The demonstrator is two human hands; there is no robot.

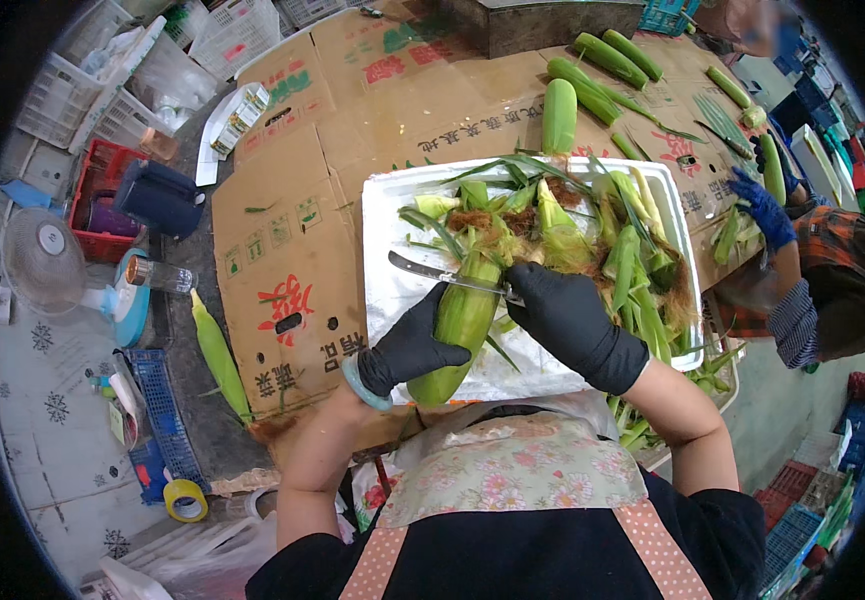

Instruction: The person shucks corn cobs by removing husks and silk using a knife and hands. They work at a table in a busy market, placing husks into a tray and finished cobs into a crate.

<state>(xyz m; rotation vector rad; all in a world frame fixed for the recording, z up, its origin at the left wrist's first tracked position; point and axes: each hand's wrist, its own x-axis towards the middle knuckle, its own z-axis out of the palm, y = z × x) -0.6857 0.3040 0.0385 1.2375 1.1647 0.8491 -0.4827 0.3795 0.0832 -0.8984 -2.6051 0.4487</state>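
My left hand (410, 345), in a black glove, is wrapped round the lower half of a green ear of corn (460, 325) still in its husk. The ear slants over the near edge of a white foam tray (384, 225). In my black-gloved right hand (574, 328) is a knife (424, 270), gripped by the handle. Its blade lies across the ear close to the far end, with the tip pointing left. Around that end the tray holds cut husk pieces (560, 228), leaves and brown corn silk (680, 290).
Flattened cardboard (327, 110) covers the table. Several ears of corn (558, 118) lie beyond the tray, another ear (214, 350) at left. At right a co-worker's blue-gloved hand (764, 208) is near more corn. A bottle (160, 275), fan (47, 250) and red basket (97, 243) stand left.
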